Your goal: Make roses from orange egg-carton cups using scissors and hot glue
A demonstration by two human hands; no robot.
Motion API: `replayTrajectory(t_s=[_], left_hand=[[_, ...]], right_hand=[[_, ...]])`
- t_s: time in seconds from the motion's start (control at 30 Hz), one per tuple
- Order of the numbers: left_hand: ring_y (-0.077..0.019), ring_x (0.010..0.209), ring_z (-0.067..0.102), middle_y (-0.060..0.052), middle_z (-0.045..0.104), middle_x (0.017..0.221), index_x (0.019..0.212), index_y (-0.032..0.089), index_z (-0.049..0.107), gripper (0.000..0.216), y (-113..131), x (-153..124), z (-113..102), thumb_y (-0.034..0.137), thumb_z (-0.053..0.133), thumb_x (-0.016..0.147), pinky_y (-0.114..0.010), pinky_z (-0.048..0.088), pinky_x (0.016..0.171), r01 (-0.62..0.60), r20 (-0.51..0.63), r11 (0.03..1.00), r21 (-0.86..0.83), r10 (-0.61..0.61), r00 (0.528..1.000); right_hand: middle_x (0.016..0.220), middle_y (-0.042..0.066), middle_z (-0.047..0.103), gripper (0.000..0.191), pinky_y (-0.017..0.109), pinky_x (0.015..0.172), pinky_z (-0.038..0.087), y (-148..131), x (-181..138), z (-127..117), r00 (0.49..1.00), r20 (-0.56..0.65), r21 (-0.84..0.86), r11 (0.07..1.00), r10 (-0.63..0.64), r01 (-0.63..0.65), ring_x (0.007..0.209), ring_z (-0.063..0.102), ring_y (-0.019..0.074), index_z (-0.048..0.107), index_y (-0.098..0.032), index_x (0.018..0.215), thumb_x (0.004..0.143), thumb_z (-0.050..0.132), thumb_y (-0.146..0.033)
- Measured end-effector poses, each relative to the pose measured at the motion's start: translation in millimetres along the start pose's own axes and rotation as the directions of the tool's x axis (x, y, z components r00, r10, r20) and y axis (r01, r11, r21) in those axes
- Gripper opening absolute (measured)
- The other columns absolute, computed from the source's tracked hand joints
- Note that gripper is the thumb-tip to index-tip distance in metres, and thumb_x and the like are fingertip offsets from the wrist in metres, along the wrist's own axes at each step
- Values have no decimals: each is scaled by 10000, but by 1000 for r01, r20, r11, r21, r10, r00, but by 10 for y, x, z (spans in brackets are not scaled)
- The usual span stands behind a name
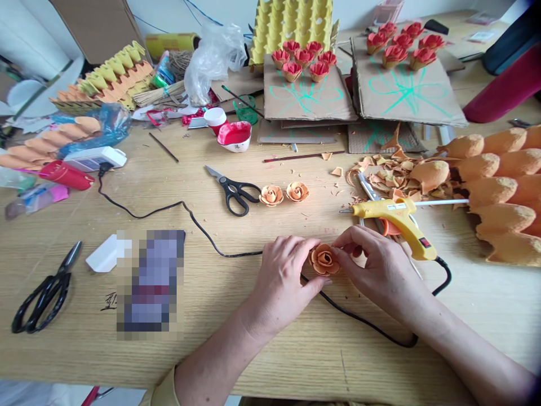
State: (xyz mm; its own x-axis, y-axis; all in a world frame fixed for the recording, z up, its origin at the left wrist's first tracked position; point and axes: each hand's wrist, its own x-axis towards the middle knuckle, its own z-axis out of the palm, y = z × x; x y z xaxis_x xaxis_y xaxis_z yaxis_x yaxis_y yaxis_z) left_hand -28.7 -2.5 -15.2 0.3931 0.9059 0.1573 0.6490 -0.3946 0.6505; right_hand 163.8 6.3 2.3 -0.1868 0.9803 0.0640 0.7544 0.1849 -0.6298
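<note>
Between my two hands is an orange paper-pulp rose (324,260), its layered petals curling round a dark centre. My left hand (285,265) grips its left side, with the forefinger above and the thumb below. At the rose's right edge, my right hand (374,265) pinches a petal between thumb and fingers. Two finished-looking orange roses, a left one (271,195) and a right one (298,192), lie just beyond my hands. A yellow glue gun (391,217) rests on its side past my right hand, a white glue stick in its back end.
Black-handled scissors (234,192) lie beside the two roses, another pair (46,293) at far left. The black cord (186,211) runs under my hands to a power strip (95,159). Orange egg trays (502,192) and scraps (393,172) lie right; red roses stand on cardboard (306,104) behind.
</note>
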Motion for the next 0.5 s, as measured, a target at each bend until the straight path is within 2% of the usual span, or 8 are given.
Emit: replayTrajectory(t_s=[0.5], left_hand=[[-263,1071,587,-48,686,1151,1241,221,571,511,20,6,-5,253,822,798,-432,434,934,26,7,1000,0,-26,1000]], right_hand=[[766,21,626,110,319,640,446,36,-1,46,1000,14,34,999,19,-19,712,584,191,591,-214,802,911,595,-199]])
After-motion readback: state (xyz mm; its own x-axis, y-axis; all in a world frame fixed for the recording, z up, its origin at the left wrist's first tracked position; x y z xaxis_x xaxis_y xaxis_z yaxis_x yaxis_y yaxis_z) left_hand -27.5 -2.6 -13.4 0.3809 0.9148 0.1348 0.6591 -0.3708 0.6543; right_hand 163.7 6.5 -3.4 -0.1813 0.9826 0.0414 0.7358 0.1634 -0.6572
